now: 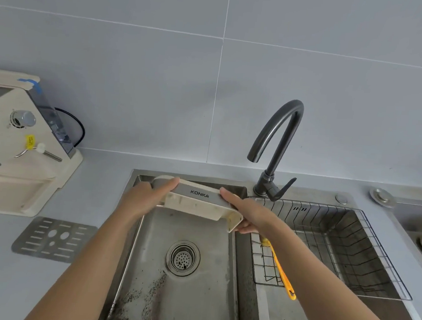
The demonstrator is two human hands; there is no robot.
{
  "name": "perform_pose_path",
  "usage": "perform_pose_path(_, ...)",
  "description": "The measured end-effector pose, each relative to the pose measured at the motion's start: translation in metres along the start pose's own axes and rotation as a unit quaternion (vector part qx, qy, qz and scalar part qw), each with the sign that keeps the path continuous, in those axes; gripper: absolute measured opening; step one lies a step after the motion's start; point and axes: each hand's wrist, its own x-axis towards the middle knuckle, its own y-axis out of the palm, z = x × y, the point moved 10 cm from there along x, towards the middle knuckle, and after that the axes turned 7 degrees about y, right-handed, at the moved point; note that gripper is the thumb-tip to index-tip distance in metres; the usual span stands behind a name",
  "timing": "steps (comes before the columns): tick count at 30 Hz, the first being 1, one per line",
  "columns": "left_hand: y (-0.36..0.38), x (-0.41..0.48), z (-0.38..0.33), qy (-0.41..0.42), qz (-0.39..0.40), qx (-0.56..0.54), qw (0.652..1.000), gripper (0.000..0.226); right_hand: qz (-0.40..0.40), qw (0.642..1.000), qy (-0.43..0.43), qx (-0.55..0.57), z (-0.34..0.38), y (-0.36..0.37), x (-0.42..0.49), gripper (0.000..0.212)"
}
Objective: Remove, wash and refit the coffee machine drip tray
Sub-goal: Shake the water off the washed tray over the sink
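Observation:
I hold the cream drip tray (196, 204), with a grey KONKA front strip, tilted over the back of the steel sink (184, 296). My left hand (146, 197) grips its left end and my right hand (246, 213) grips its right end. The cream coffee machine (16, 149) stands on the counter at the far left, its tray bay empty. The perforated metal grate (53, 239) lies flat on the counter in front of the machine.
A dark curved faucet (274, 149) rises behind the sink, with no water running. A wire basket (337, 245) sits in the right basin, and a yellow brush (282, 271) lies on its left edge. Dark grounds speckle the sink floor by the drain (182, 258).

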Motion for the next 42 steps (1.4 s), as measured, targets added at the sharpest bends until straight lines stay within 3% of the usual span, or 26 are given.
perform_pose_path(3,0.022,-0.011,0.008,-0.017,0.031,-0.035,0.999,0.093,-0.028,0.999,0.024,-0.024,-0.019,0.000,0.009,0.084)
perform_pose_path(6,0.078,-0.031,0.040,-0.086,0.159,-0.045,0.983,0.059,0.083,0.988,0.127,-0.038,-0.072,0.044,0.008,0.089)
perform_pose_path(8,0.096,-0.043,0.058,-0.136,0.201,-0.048,0.969,0.067,0.125,0.978,0.163,-0.046,-0.092,0.061,0.005,0.090)
perform_pose_path(11,0.088,-0.034,0.045,-0.108,0.190,-0.090,0.972,0.059,0.105,0.983,0.140,-0.049,-0.078,0.053,0.008,0.090)
perform_pose_path(14,0.041,-0.011,0.032,-0.081,0.068,-0.043,0.994,0.086,0.040,0.996,0.078,-0.032,-0.039,0.024,0.010,0.086)
perform_pose_path(16,0.028,-0.008,0.025,-0.053,0.025,-0.022,0.998,0.085,0.005,0.998,0.047,-0.035,-0.027,0.012,0.011,0.086)
perform_pose_path(19,0.069,-0.024,0.045,-0.078,0.118,-0.049,0.989,0.055,0.035,0.993,0.099,-0.058,-0.062,0.034,0.011,0.086)
perform_pose_path(22,0.114,-0.059,0.079,-0.199,0.243,-0.064,0.947,0.069,0.101,0.973,0.192,-0.074,-0.105,0.067,0.004,0.092)
perform_pose_path(26,0.084,-0.034,0.041,-0.112,0.180,-0.139,0.967,0.055,0.047,0.990,0.118,-0.068,-0.062,0.041,0.009,0.090)
perform_pose_path(30,0.022,-0.011,0.016,-0.062,0.025,-0.074,0.995,0.096,-0.068,0.997,0.008,-0.039,-0.007,-0.008,0.006,0.077)
perform_pose_path(32,0.032,-0.016,0.019,-0.050,0.038,-0.074,0.995,0.096,-0.088,0.995,0.000,-0.045,-0.015,-0.007,0.006,0.076)
perform_pose_path(35,0.089,-0.038,0.049,-0.116,0.166,-0.074,0.977,0.068,0.027,0.992,0.109,-0.056,-0.074,0.039,0.011,0.079)
perform_pose_path(37,0.110,-0.050,0.071,-0.172,0.210,-0.056,0.961,0.074,0.065,0.982,0.159,-0.078,-0.101,0.056,0.010,0.078)
perform_pose_path(42,0.091,-0.040,0.065,-0.158,0.144,-0.067,0.974,0.082,0.017,0.991,0.110,-0.077,-0.082,0.040,0.014,0.079)
